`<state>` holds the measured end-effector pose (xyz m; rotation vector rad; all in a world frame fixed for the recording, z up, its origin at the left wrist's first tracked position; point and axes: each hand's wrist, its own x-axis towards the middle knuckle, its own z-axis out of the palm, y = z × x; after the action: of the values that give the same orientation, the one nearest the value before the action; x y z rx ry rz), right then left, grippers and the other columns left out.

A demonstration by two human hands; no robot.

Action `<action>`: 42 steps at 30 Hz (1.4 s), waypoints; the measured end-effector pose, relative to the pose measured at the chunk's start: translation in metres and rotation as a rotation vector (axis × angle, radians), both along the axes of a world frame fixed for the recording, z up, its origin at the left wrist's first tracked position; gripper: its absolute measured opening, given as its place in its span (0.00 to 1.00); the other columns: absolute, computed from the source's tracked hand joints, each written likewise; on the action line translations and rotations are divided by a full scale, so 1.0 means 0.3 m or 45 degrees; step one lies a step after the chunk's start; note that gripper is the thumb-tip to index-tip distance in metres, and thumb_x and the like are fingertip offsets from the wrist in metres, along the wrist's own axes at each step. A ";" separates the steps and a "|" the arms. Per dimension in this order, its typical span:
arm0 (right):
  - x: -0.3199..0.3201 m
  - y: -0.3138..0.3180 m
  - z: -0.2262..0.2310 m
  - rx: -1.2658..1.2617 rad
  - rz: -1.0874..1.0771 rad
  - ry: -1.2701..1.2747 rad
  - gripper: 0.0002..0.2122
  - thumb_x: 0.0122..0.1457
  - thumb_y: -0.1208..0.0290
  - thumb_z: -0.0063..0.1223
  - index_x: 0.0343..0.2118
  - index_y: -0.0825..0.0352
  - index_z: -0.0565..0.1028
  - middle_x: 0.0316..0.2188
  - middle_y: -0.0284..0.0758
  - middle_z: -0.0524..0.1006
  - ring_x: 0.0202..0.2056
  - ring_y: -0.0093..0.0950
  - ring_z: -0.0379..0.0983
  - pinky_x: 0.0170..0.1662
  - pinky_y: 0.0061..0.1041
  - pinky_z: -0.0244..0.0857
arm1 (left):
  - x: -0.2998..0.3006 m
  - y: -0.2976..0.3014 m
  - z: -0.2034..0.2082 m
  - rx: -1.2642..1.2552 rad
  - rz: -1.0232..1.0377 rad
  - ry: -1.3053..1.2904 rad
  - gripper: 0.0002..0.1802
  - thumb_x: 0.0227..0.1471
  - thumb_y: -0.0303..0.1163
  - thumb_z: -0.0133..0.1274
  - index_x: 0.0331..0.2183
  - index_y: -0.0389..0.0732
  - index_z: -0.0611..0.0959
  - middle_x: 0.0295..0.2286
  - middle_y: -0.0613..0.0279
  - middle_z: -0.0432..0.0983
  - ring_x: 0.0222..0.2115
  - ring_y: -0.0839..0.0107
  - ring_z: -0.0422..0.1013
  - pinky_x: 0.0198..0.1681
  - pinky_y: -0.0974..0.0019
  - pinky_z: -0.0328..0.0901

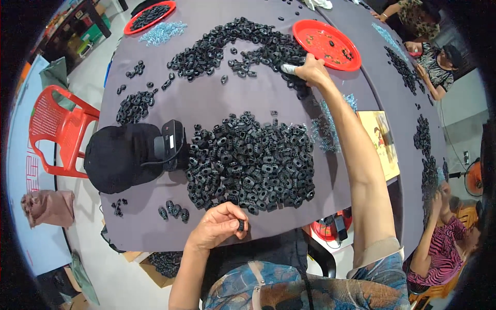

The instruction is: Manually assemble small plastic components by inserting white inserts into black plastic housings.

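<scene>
Close to the table's near edge, my left hand (219,227) pinches a small black plastic piece (241,225) between thumb and fingers. It looks like a cord-lock part, partly hidden by the fingertips. Beyond it spreads a wide heap of black cord-lock parts (250,163) with holes in them. My right hand (311,71) is stretched far forward, at the near rim of a red round tray (330,31). One of its fingers, wrapped in white, points left over the right end of a long far heap of black pieces (232,39). Its fingers are spread, and nothing shows between them.
Small metal springs (328,124) lie beneath my right forearm, beside a yellow printed booklet (378,142). A black cap (124,157) and a black camera-like device (173,144) stand left of the near heap. Co-workers (444,248) sit along the right side.
</scene>
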<state>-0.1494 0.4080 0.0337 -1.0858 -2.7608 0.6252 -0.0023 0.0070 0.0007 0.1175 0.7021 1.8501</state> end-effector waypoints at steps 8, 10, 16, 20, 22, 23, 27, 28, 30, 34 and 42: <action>-0.243 -0.179 0.005 -0.115 0.084 0.099 0.36 0.41 0.52 0.59 0.51 0.69 0.59 0.49 0.55 0.59 0.47 0.48 0.63 0.49 0.37 0.61 | -0.004 -0.011 0.005 0.025 -0.005 -0.054 0.08 0.48 0.26 0.52 0.33 0.35 0.74 0.29 0.55 0.73 0.26 0.73 0.69 0.32 0.71 0.65; -0.250 -0.196 0.009 -0.050 0.265 0.232 0.34 0.43 0.56 0.58 0.51 0.69 0.60 0.49 0.57 0.59 0.47 0.51 0.63 0.49 0.38 0.60 | -0.003 -0.009 0.002 0.037 0.001 -0.054 0.08 0.48 0.26 0.52 0.33 0.35 0.74 0.29 0.55 0.73 0.27 0.73 0.69 0.32 0.71 0.65; -0.063 -0.181 0.058 0.209 0.506 0.437 0.21 0.43 0.59 0.55 0.37 0.70 0.74 0.31 0.52 0.74 0.36 0.46 0.71 0.41 0.36 0.65 | -0.006 -0.010 0.002 0.048 -0.018 -0.018 0.08 0.49 0.25 0.50 0.34 0.35 0.74 0.29 0.56 0.72 0.27 0.74 0.69 0.32 0.72 0.65; 0.115 -0.120 0.073 0.135 0.455 -0.036 0.19 0.42 0.57 0.55 0.31 0.71 0.73 0.32 0.49 0.74 0.36 0.43 0.72 0.39 0.38 0.65 | -0.008 -0.011 -0.002 0.037 -0.016 0.001 0.08 0.48 0.26 0.51 0.33 0.35 0.74 0.29 0.56 0.72 0.26 0.73 0.69 0.32 0.72 0.65; 0.170 -0.107 0.032 0.248 0.447 -0.082 0.21 0.42 0.59 0.56 0.35 0.71 0.72 0.33 0.51 0.74 0.39 0.44 0.71 0.41 0.38 0.64 | -0.010 -0.011 0.003 0.042 -0.023 -0.004 0.08 0.48 0.26 0.51 0.33 0.35 0.74 0.29 0.57 0.72 0.26 0.73 0.69 0.32 0.72 0.65; 0.191 -0.128 0.040 0.242 0.430 -0.125 0.21 0.42 0.60 0.57 0.36 0.71 0.71 0.33 0.52 0.73 0.39 0.45 0.70 0.41 0.38 0.64 | -0.010 -0.014 0.006 0.041 -0.027 -0.010 0.08 0.48 0.26 0.51 0.33 0.36 0.74 0.29 0.57 0.72 0.26 0.73 0.69 0.32 0.72 0.65; 0.142 -0.149 0.028 0.149 0.448 0.025 0.17 0.42 0.64 0.56 0.29 0.76 0.73 0.30 0.56 0.73 0.36 0.48 0.71 0.40 0.40 0.65 | -0.003 -0.018 0.008 0.043 -0.026 0.006 0.08 0.48 0.26 0.52 0.32 0.36 0.74 0.28 0.56 0.73 0.26 0.72 0.69 0.31 0.71 0.66; 0.101 -0.134 0.008 0.186 0.420 0.027 0.16 0.42 0.65 0.55 0.29 0.75 0.74 0.30 0.55 0.73 0.36 0.48 0.71 0.40 0.40 0.65 | 0.001 -0.015 0.009 0.029 -0.025 0.025 0.08 0.48 0.26 0.52 0.33 0.36 0.74 0.28 0.56 0.73 0.26 0.72 0.69 0.31 0.71 0.66; 0.066 -0.183 0.014 0.075 0.473 0.114 0.14 0.42 0.67 0.54 0.31 0.71 0.75 0.31 0.51 0.74 0.36 0.45 0.72 0.40 0.38 0.66 | -0.004 -0.011 -0.004 0.027 -0.021 -0.003 0.08 0.48 0.27 0.52 0.33 0.36 0.74 0.28 0.55 0.73 0.25 0.72 0.69 0.31 0.71 0.66; 0.035 -0.200 -0.004 0.054 0.409 0.377 0.17 0.42 0.68 0.57 0.35 0.71 0.74 0.33 0.49 0.74 0.37 0.42 0.72 0.42 0.34 0.65 | 0.009 -0.005 -0.003 0.063 -0.011 0.048 0.09 0.47 0.28 0.53 0.33 0.36 0.74 0.27 0.56 0.73 0.25 0.72 0.69 0.30 0.70 0.65; 0.361 -0.453 0.015 0.041 1.111 0.665 0.14 0.49 0.67 0.52 0.38 0.66 0.73 0.39 0.43 0.72 0.43 0.39 0.67 0.48 0.32 0.61 | 0.013 -0.013 0.002 0.074 -0.017 0.106 0.08 0.48 0.28 0.52 0.33 0.39 0.74 0.27 0.58 0.73 0.24 0.74 0.67 0.29 0.69 0.62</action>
<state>-0.0411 0.2720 0.0382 0.3357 -2.6151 0.7797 0.0015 0.0031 0.0012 0.2374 0.7038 1.8621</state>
